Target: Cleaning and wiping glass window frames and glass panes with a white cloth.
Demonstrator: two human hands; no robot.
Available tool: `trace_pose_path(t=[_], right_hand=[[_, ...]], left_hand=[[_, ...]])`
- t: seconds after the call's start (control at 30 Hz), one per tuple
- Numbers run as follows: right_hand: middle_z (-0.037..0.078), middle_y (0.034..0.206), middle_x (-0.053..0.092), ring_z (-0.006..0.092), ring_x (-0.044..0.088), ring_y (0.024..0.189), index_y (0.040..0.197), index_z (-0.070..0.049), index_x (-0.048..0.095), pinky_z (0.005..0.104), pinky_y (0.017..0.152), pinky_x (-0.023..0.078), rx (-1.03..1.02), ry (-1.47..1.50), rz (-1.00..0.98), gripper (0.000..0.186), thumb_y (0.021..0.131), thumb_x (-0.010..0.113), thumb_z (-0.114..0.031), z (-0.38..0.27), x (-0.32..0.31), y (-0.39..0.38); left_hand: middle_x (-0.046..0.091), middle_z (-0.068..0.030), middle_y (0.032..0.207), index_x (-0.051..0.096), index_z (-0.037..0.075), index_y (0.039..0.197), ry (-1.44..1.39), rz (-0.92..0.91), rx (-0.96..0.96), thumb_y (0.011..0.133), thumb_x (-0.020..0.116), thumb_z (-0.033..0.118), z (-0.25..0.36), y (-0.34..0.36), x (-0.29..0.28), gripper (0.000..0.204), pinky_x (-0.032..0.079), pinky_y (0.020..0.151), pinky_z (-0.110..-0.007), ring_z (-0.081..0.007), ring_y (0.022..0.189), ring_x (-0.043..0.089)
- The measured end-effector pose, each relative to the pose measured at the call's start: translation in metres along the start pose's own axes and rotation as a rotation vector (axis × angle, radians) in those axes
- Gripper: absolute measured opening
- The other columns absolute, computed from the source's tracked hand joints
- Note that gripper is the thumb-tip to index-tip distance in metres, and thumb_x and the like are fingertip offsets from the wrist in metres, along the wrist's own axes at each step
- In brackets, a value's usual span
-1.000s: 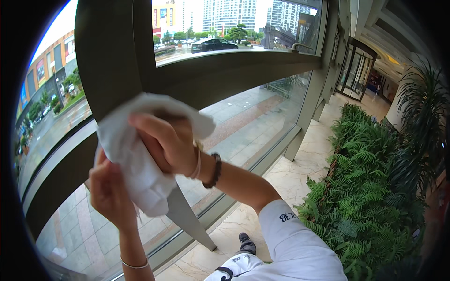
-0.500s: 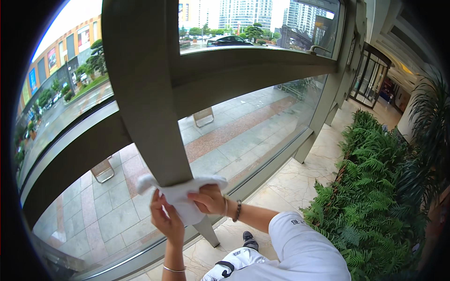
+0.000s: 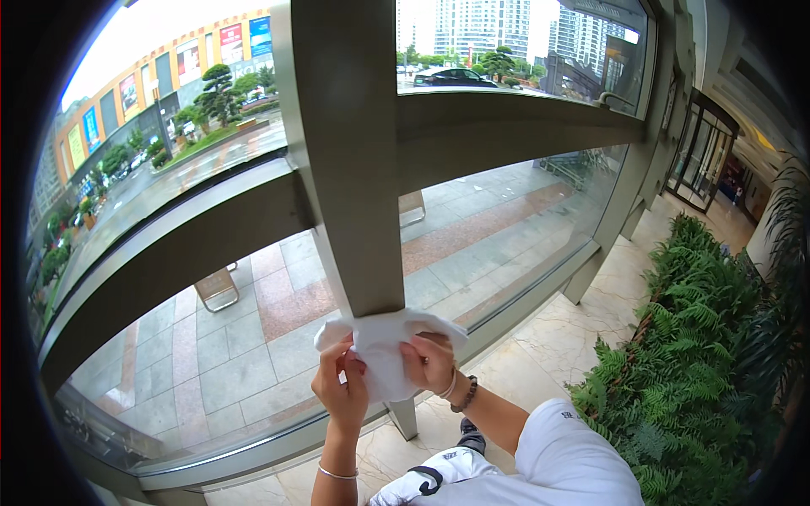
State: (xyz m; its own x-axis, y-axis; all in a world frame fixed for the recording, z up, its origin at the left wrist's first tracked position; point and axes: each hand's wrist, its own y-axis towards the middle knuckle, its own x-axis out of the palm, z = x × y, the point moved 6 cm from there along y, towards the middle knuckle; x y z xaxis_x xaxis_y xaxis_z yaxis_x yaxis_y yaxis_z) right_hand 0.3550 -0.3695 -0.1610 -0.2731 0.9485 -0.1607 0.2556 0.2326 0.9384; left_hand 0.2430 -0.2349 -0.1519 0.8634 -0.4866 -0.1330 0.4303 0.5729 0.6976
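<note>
hands: left hand [image 3: 340, 390] pinching 1 side of white cloth [image 3: 382, 363], right hand [image 3: 433, 363] gripping the other | cloth: spread across lower post [image 3: 353, 169], between them | risk: loosened pinch could drop it to floor [image 3: 527, 358]; bunched folds might snag on the post's edge

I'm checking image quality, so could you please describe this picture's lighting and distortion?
Head view: the sky is washed white, the post dim by comparison; head view: the left crossbar bows into an arc from distortion; head view: the cloth is bright, its outline readable.
</note>
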Motion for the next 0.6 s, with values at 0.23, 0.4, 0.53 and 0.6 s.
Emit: trace_pose_path(t=[0.23,0.4,0.53,0.6], right_hand=[[0.005,0.061,0.055,0.0234,0.055,0.051,0.123,-0.011,0.042,0.0379,0.054,0.049,-0.57,-0.029,0.214,0.05,0.079,0.059,0.005,-0.077,-0.041,0.109],[0.013,0.092,0.056,0.0231,0.057,0.079,0.132,0.003,0.029,0.0347,0.071,0.047,-0.472,-0.194,0.329,0.06,0.082,0.062,-0.003,-0.055,-0.037,0.179],[0.017,0.114,0.041,0.0229,0.044,0.098,0.136,0.005,0.025,0.0375,0.089,0.036,-0.173,0.242,0.283,0.062,0.084,0.058,-0.007,-0.021,-0.002,0.204],[0.017,0.115,0.04,0.0233,0.045,0.097,0.135,0.006,0.025,0.0371,0.087,0.038,-0.147,0.207,0.222,0.061,0.085,0.057,-0.009,-0.016,0.006,0.202]], left_hand=[[0.068,-0.0174,0.095,0.057,-0.002,0.096,0.116,0.189,0.624,0.083,0.057,-0.007,0.131,0.064,-0.03,0.013,0.054,0.068,-0.031,-0.0262,0.075,0.066],[0.065,-0.0201,0.105,0.055,-0.001,0.101,0.309,0.27,0.931,0.083,0.061,-0.001,0.177,0.097,-0.022,0.019,0.05,0.074,-0.038,-0.0321,0.084,0.063],[0.058,-0.0211,0.117,0.049,0.0,0.118,0.204,0.212,0.609,0.085,0.06,0.005,0.145,0.122,-0.004,0.035,0.046,0.078,-0.034,-0.0287,0.091,0.057],[0.057,-0.0207,0.118,0.046,0.0,0.125,0.11,0.126,0.41,0.085,0.059,0.006,0.134,0.124,-0.003,0.043,0.046,0.076,-0.032,-0.0254,0.092,0.056]])
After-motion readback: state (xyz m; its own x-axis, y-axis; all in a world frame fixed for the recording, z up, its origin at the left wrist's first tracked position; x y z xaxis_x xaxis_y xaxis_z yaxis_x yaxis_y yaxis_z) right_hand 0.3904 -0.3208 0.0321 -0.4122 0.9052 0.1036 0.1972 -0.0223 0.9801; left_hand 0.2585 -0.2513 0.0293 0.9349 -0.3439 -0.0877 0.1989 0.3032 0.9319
